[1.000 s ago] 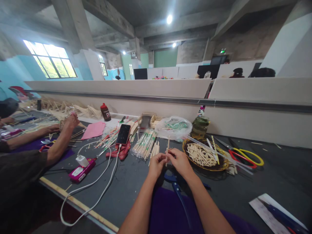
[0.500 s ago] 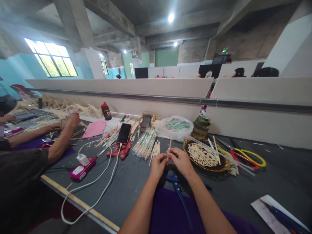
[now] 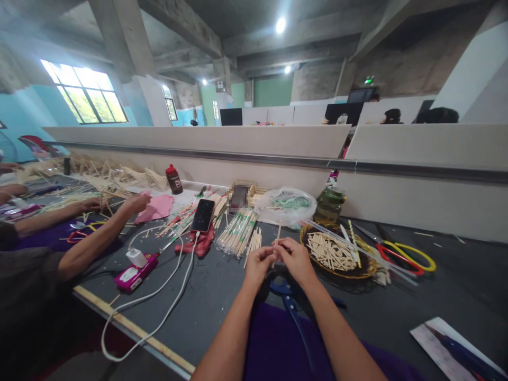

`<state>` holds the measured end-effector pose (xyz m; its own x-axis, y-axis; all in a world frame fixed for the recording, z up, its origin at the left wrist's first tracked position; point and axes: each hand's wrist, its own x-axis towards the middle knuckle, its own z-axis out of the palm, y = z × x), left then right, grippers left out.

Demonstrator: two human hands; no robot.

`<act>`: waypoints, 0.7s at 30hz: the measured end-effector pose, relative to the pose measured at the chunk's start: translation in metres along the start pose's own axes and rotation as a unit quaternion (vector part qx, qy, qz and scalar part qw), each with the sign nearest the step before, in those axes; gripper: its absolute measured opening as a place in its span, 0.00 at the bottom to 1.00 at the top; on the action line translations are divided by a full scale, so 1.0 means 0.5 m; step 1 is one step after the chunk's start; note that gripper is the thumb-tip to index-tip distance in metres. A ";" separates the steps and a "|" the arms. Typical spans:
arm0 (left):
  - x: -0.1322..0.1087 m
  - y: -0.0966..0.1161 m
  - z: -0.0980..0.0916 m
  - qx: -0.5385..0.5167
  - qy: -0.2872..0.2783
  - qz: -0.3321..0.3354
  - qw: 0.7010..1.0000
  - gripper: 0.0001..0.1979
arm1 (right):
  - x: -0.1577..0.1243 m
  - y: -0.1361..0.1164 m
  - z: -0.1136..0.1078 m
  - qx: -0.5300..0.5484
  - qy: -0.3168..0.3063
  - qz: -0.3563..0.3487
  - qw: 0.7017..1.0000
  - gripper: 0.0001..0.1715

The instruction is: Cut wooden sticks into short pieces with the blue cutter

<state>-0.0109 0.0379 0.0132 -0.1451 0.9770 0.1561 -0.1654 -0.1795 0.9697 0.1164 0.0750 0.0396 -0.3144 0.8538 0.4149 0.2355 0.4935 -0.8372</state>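
My left hand (image 3: 260,264) and my right hand (image 3: 292,257) meet over the dark table, fingertips pinched together on a thin wooden stick (image 3: 279,230). Its upper end points up above the fingers; most of the lower part is hidden by them. Below the hands lie blue-handled pliers (image 3: 289,301), partly on a purple cloth (image 3: 283,344). To the right, a yellow-rimmed basket (image 3: 359,274) holds many short cut wooden sticks (image 3: 331,251). Left of my hands are a few loose sticks (image 3: 254,242) and a plastic-wrapped bundle of chopsticks (image 3: 237,233).
Scissors with red and yellow handles (image 3: 408,256) lie right of the basket. Behind it stand a glass jar (image 3: 330,204) and a plastic bag (image 3: 286,205). A phone (image 3: 202,215) charges by a white cable near a purple power strip (image 3: 136,272). A co-worker's arm (image 3: 101,235) reaches in from the left.
My hands stay at nearly the same spot, still pinching the stick. The co-worker's nearer hand has moved right and lower, to the pink cloth. The view has shifted slightly.
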 end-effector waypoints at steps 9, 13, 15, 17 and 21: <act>0.007 0.000 0.003 0.021 0.017 0.004 1.000 0.12 | 0.002 -0.015 -0.009 -0.069 0.021 0.021 0.997 0.14; 0.009 0.000 -0.008 -0.032 0.071 -0.023 0.997 0.14 | -0.034 -0.043 -0.052 -0.235 -0.046 0.066 0.969 0.15; 0.010 -0.001 -0.012 -0.045 0.092 -0.040 0.994 0.14 | -0.078 -0.050 -0.076 -0.305 -0.081 0.080 0.945 0.19; 0.011 -0.002 -0.013 -0.046 0.103 -0.048 0.992 0.14 | -0.129 -0.052 -0.093 -0.347 -0.115 0.090 0.926 0.28; 0.011 0.002 -0.011 -0.022 0.109 -0.048 0.993 0.13 | -0.203 -0.060 -0.102 -0.389 -0.213 0.161 0.882 0.52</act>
<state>-0.0170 0.0426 0.0141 -0.3327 0.9429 0.0139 -0.2311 -0.0958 0.9682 0.1884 -0.0181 0.0406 -0.3941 0.9125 -0.1099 0.8832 0.3430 -0.3199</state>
